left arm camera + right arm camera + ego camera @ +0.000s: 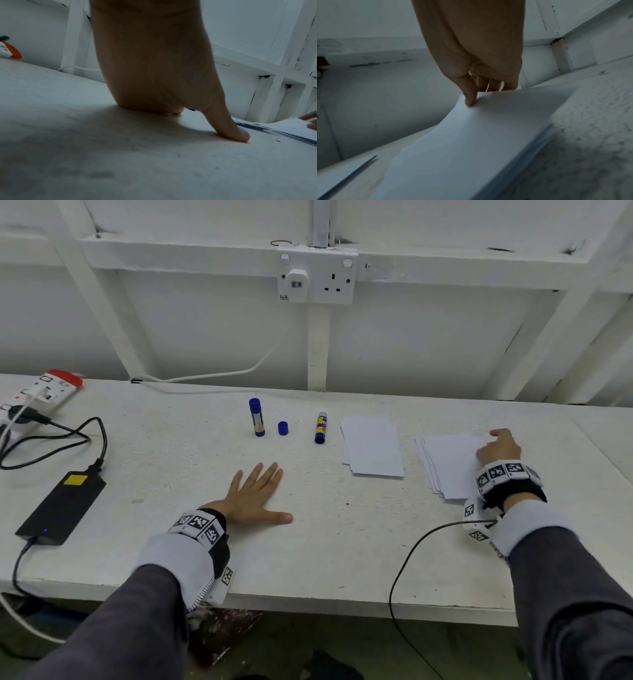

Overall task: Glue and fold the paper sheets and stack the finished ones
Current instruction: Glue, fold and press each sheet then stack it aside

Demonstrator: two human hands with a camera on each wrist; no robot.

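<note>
My right hand [496, 445] is at the far edge of a fanned stack of white paper sheets [445, 463] on the right of the table. In the right wrist view the right hand [482, 93] pinches the top sheet [488, 135], thumb on top and fingers behind, so its far edge curls up. A second, neater paper stack [371, 446] lies to the left. A capped blue glue stick [257, 417], a loose blue cap [283, 428] and an uncapped glue stick [321, 428] stand mid-table. My left hand [270, 491] lies flat on the bare table, fingers spread and holding nothing.
A power strip [41, 392], black cables [78, 440] and a black power adapter [61, 508] occupy the table's left end. A wall socket [317, 280] is on the white back wall. A thin black cable [411, 553] hangs over the front edge near my right wrist.
</note>
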